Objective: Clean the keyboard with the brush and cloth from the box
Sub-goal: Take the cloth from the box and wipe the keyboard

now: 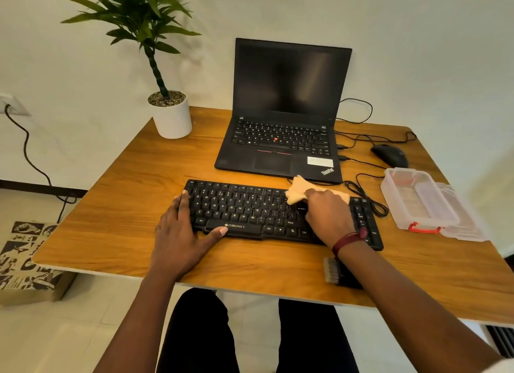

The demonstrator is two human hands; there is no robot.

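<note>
The black keyboard (244, 208) lies at centre frame on the wooden table (119, 205), in front of an open laptop (283, 108). The left hand (180, 233) rests against its left end, fingers straight along the edge, thumb on the front rim. The right hand (328, 214) grips the bunched yellow cloth (299, 190), fingers curled down over it, on the keys right of centre. The brush (332, 269) lies on the table at lower right, partly hidden by the right forearm. The clear box (417, 203) stands open at right.
</note>
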